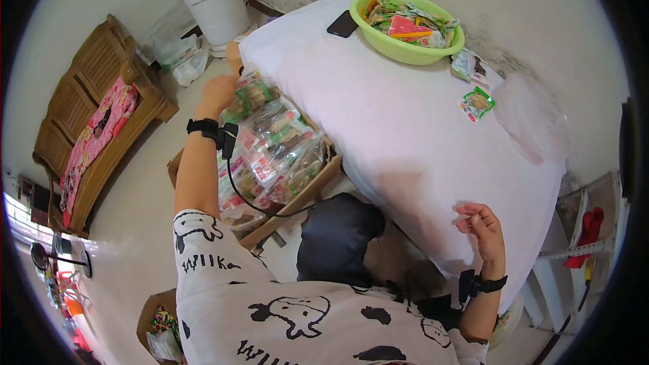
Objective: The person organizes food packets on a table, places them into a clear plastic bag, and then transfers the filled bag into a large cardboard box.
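Observation:
My left hand (pixel 219 95) is closed at the edge of a clear plastic bag of small food packets (pixel 252 95), at the far end of a cardboard box; its fingertips are partly hidden. More clear bags of packets (pixel 281 144) fill the cardboard box (pixel 304 196), which stands against the left side of the table. Over the near right part of the white-covered table (pixel 350 111), my right hand (pixel 479 225) holds nothing, its fingers apart and slightly curled. Farther back on the cover lies a single green-edged packet (pixel 477 103).
A light green basin (pixel 405 56) heaped with packets stands at the table's back, beside a black smartphone (pixel 343 24). Near the right edge lies an empty-looking clear plastic bag (pixel 530 116). A wooden bench (pixel 109 147) stands left; metal shelving (pixel 568 253) is at right.

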`<state>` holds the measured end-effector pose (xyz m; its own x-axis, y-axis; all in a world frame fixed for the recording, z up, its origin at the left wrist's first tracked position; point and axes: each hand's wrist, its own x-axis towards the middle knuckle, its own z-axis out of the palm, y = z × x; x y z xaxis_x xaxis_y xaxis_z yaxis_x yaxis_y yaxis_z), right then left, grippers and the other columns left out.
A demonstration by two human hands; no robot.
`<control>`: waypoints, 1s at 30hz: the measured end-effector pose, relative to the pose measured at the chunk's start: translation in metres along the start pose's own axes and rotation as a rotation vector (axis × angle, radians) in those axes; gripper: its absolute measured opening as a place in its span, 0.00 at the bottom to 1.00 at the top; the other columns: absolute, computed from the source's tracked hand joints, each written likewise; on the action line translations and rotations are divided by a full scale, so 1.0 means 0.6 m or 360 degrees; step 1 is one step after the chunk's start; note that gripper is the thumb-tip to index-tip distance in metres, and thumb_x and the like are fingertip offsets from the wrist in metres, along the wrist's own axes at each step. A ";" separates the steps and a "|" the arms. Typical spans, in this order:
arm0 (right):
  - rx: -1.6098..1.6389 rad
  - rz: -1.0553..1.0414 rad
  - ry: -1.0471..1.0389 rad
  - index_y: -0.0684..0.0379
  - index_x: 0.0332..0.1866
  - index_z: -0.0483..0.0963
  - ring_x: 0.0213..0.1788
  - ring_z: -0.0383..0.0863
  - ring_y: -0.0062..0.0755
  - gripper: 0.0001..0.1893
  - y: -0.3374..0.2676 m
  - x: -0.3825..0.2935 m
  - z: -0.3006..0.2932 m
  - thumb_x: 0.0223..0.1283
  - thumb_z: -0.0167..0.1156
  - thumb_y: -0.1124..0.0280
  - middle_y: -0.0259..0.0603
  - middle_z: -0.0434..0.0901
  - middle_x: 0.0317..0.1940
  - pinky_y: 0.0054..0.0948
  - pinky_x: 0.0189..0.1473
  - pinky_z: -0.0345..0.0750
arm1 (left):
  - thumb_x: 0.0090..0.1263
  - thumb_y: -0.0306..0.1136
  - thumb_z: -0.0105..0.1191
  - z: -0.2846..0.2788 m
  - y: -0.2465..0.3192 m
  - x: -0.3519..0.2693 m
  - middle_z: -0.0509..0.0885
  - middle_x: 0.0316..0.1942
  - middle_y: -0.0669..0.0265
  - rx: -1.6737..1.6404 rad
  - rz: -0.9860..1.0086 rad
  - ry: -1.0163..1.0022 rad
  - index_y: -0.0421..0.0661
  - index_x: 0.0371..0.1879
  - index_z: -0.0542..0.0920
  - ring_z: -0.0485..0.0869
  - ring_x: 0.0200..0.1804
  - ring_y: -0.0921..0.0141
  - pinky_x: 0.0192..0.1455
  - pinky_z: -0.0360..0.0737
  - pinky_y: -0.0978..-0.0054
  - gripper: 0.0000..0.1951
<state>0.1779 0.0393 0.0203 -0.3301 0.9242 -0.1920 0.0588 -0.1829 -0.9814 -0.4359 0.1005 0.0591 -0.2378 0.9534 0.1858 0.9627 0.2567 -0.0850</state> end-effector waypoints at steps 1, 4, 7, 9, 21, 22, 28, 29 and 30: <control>0.0005 0.0001 0.0008 0.62 0.49 0.70 0.36 0.79 0.23 0.15 0.000 0.000 -0.002 0.64 0.50 0.64 0.42 0.78 0.45 0.25 0.42 0.76 | 0.67 0.41 0.44 0.008 -0.006 0.005 0.81 0.34 0.52 0.0020 -0.0020 -0.0017 0.45 0.39 0.78 0.78 0.40 0.52 0.41 0.73 0.56 0.14; 0.0029 0.0055 0.0040 0.64 0.50 0.70 0.38 0.79 0.25 0.16 -0.001 -0.001 -0.006 0.62 0.52 0.65 0.44 0.78 0.47 0.23 0.41 0.74 | 0.67 0.46 0.44 0.023 -0.019 0.022 0.81 0.35 0.52 0.0019 0.0064 -0.0062 0.45 0.39 0.78 0.78 0.40 0.52 0.42 0.73 0.56 0.17; 0.0029 0.0076 0.0075 0.64 0.50 0.70 0.38 0.78 0.25 0.16 0.005 0.001 -0.011 0.62 0.52 0.65 0.44 0.78 0.47 0.23 0.41 0.74 | 0.67 0.51 0.43 0.019 -0.025 0.039 0.81 0.35 0.51 -0.0114 0.0109 -0.0228 0.43 0.38 0.79 0.78 0.40 0.51 0.42 0.73 0.57 0.21; 0.0033 0.0086 0.0068 0.63 0.50 0.70 0.38 0.78 0.25 0.16 0.011 0.003 -0.013 0.62 0.52 0.64 0.43 0.78 0.46 0.22 0.40 0.73 | 0.66 0.52 0.44 0.006 -0.024 0.047 0.81 0.34 0.50 -0.0178 -0.0018 -0.0443 0.42 0.36 0.79 0.78 0.39 0.51 0.42 0.73 0.57 0.22; 0.0112 0.0055 0.0000 0.63 0.50 0.70 0.38 0.78 0.25 0.16 0.022 0.021 -0.012 0.63 0.52 0.63 0.42 0.78 0.46 0.22 0.40 0.73 | 0.62 0.43 0.50 0.064 -0.081 0.036 0.81 0.33 0.47 -0.0278 -0.0169 -0.0423 0.38 0.36 0.77 0.79 0.38 0.52 0.42 0.73 0.60 0.18; 0.0112 0.0051 0.0008 0.63 0.50 0.70 0.38 0.78 0.25 0.16 0.018 0.020 -0.011 0.63 0.52 0.63 0.42 0.78 0.46 0.22 0.40 0.73 | 0.60 0.43 0.51 0.067 -0.077 0.031 0.81 0.35 0.48 -0.0266 -0.0224 -0.0262 0.38 0.38 0.77 0.79 0.40 0.52 0.43 0.73 0.60 0.18; 0.0063 0.0024 0.0013 0.63 0.51 0.70 0.38 0.78 0.24 0.16 0.019 0.012 -0.016 0.64 0.51 0.64 0.41 0.78 0.46 0.22 0.40 0.73 | 0.59 0.45 0.53 0.070 -0.082 0.009 0.80 0.38 0.50 -0.0255 -0.0289 -0.0308 0.42 0.43 0.73 0.78 0.45 0.52 0.47 0.72 0.60 0.20; 0.0075 0.0051 0.0015 0.63 0.51 0.70 0.39 0.78 0.24 0.16 0.019 0.013 -0.016 0.63 0.52 0.65 0.40 0.78 0.46 0.21 0.40 0.72 | 0.59 0.45 0.53 0.075 -0.086 0.006 0.80 0.38 0.50 -0.0248 -0.0288 -0.0302 0.42 0.43 0.73 0.78 0.45 0.52 0.47 0.72 0.60 0.20; 0.0089 0.0073 0.0026 0.62 0.52 0.70 0.39 0.77 0.23 0.16 0.019 0.014 -0.016 0.62 0.52 0.65 0.40 0.78 0.46 0.21 0.41 0.71 | 0.58 0.45 0.53 0.073 -0.082 0.008 0.80 0.41 0.51 -0.0214 -0.0356 -0.0298 0.43 0.46 0.73 0.77 0.47 0.52 0.49 0.72 0.60 0.22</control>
<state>0.1847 0.0482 0.0076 -0.3130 0.9196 -0.2374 0.0205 -0.2434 -0.9697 -0.4900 0.0992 0.0214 -0.4528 0.8916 0.0009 0.8895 0.4516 0.0700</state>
